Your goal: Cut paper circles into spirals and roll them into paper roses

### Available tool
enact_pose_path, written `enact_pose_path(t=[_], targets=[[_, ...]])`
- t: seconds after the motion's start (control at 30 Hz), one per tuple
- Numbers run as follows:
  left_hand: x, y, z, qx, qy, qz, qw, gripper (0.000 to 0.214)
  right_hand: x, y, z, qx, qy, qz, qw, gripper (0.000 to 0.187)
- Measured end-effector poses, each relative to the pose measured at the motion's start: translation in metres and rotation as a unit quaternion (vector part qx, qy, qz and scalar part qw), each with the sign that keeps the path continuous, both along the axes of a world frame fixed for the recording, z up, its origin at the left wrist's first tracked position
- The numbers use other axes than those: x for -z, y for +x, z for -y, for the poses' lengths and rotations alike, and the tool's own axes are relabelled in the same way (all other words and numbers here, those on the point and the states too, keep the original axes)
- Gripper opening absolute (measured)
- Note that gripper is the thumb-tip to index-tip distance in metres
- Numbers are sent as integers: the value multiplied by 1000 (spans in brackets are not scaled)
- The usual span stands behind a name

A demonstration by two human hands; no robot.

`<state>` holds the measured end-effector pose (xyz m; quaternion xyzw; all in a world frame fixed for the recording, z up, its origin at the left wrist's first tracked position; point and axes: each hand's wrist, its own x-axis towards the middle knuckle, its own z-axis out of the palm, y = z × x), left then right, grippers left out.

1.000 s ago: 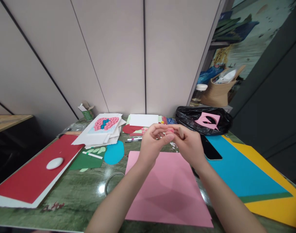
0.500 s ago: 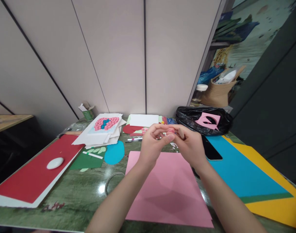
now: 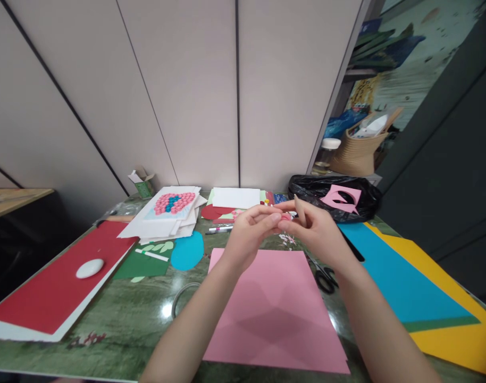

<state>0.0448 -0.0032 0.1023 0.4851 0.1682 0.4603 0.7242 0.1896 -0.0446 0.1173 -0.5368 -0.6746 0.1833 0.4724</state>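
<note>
Over the far edge of a pink paper sheet (image 3: 275,308), both my hands meet around a small pink rolled piece of paper (image 3: 285,217). My left hand (image 3: 253,230) pinches its left side between thumb and fingers. My right hand (image 3: 315,230) grips the other side with thumb and index finger, while another finger sticks up. The fingers hide much of the piece. Black-handled scissors (image 3: 326,279) lie just below my right hand, partly beside the pink sheet. White and pink scraps (image 3: 287,240) lie on the table below the fingers.
On the left are a red sheet (image 3: 59,276) with a white oval object (image 3: 90,268), a green sheet (image 3: 143,270), a blue paper shape (image 3: 187,251) and a pink-and-blue heart artwork (image 3: 173,203). Blue (image 3: 406,282) and yellow sheets (image 3: 458,340) and a black bag (image 3: 310,192) lie right.
My right hand has shifted slightly right and turned, with a finger now raised. The pink piece has tilted lower between the fingers. More of the scissors shows, and less of the black phone.
</note>
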Motion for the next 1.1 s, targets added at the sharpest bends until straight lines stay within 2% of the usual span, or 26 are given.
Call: enact_pose_path(t=[0.33,0.53,0.67,0.87,1.1], targets=[[-1,0,-1,-8,-43,17,999,14,-1,-1,1,12,-6,-44,999,27],[-3,1,4,-7,1,24,1000,14,2,-7,2,16,1,-44,999,25],[-2,2,5,-12,4,27,1000,16,2,-8,3,12,19,-45,999,24],[1,3,3,-58,-10,12,998,21,5,-6,5,31,23,-27,999,27],[2,5,5,-110,29,7,994,19,7,-7,5,11,68,-37,997,18]])
